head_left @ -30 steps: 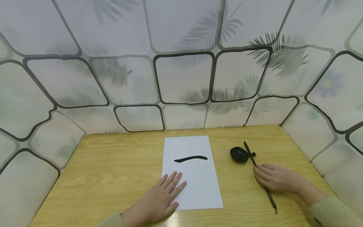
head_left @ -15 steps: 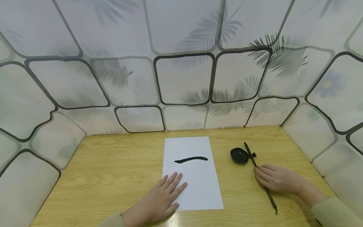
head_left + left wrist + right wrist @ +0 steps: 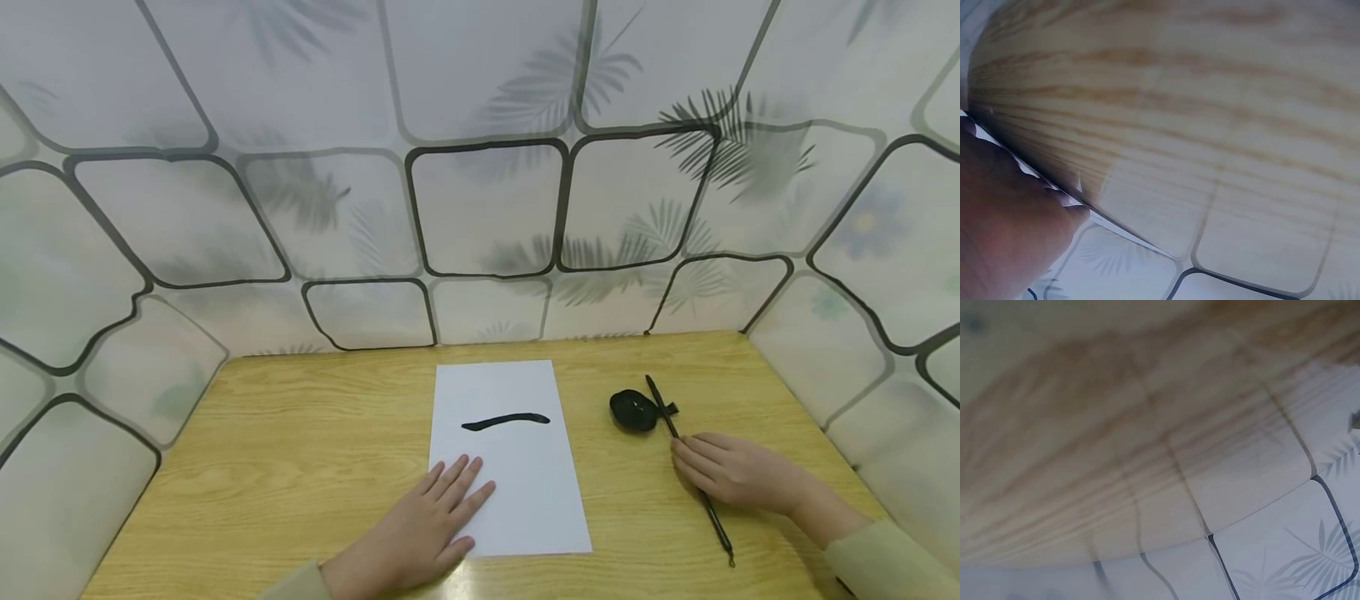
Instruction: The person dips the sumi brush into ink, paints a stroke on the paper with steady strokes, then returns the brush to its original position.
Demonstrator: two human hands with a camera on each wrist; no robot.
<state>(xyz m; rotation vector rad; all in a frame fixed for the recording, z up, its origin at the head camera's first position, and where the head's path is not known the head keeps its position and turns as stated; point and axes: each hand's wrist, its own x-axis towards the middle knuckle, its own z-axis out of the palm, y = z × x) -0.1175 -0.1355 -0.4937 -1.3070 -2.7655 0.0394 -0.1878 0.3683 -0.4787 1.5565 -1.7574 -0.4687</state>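
My left hand [image 3: 420,521] lies flat with spread fingers on the lower left of a white sheet of paper [image 3: 525,492]. One black, slightly arched brush stroke [image 3: 506,422] crosses the upper part of the sheet. On the right, my right hand [image 3: 738,471] holds a dark writing brush [image 3: 716,525] by the middle of its handle, fingertips curled over it. The brush's upper end leans on a small black brush rest [image 3: 670,408] beside a black ink dish [image 3: 632,410]. In the left wrist view, the left hand [image 3: 1016,215] shows at the paper's edge.
A yellow wood-grain table [image 3: 300,442] bears everything. Its back edge meets a wall covering [image 3: 487,208] with dark rounded outlines and leaf prints, which also closes in both sides. The right wrist view shows only blurred tabletop [image 3: 1116,425] and wall, with the hand out of sight.
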